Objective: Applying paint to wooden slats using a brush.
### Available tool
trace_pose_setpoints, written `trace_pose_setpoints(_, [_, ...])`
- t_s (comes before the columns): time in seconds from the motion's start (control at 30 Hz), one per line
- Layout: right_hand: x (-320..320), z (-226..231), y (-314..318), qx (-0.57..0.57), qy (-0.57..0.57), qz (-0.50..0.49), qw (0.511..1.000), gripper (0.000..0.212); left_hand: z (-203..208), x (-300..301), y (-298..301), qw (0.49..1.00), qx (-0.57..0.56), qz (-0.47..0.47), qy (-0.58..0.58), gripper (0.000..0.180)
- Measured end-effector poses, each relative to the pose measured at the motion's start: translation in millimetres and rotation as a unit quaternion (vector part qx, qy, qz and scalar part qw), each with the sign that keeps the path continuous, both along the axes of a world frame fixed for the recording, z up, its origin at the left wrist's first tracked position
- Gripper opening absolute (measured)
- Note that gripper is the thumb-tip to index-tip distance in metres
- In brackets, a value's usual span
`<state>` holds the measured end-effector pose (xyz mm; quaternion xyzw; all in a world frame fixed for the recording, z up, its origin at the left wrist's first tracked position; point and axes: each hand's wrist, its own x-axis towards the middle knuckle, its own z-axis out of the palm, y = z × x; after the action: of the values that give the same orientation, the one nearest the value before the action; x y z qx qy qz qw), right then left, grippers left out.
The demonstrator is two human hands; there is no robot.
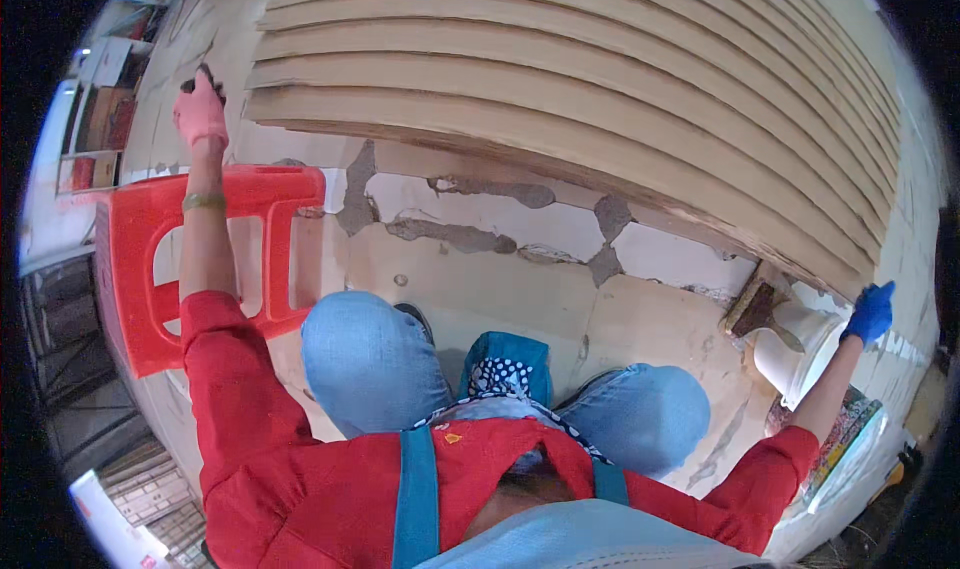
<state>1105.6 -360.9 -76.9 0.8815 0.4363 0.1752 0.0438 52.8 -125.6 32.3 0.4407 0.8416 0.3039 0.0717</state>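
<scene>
Several long cream boards (560,84) lie in overlapping rows before me, with the nearest one's long edge facing my knees. My left hand (203,109), in a pink glove with dark patches at the fingers, is just off the boards' left end. Its fingers look curled in, and what they hold, if anything, is hidden. At the near right corner of the boards is my right hand (870,312), in a blue glove. Those fingers are bent too, and I cannot make out whether they grip the corner.
A red plastic stool (305,209) lies under my left forearm. Near my right forearm are a white bucket (785,354), a brush-like tool (765,314) and a colourful printed packet (845,424). Cracked tiles (500,209) with grey patches cover the floor. Shelves (100,119) stand far left.
</scene>
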Motion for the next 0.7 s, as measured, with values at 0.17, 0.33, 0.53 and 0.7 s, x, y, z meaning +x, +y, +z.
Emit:
trace_pose_setpoints(0.17, [-78.8, 6.8, 87.5, 0.265, -0.187, -0.030, 0.945, 0.052, -59.9, -52.2, 70.9, 0.966, 0.079, -0.057, -0.241, 0.043])
trace_pose_setpoints(0.33, [21.5, -24.1, 70.5, 0.139, 0.188, -0.026, 0.972, 0.056, -71.5, 16.2, 81.4, 0.946, 0.036, -0.038, -0.320, 0.050])
trace_pose_setpoints(0.53, [-16.4, -25.7, 62.2, 0.105, 0.081, 0.032, 0.991, 0.053, -76.9, -22.7, 83.3, 0.907, 0.142, -0.048, -0.394, 0.039])
trace_pose_setpoints(0.7, [2.9, -33.6, 65.0, 0.117, 0.141, 0.022, 0.983, 0.054, -82.9, 13.7, 83.8, 0.964, 0.168, 0.068, -0.196, 0.049])
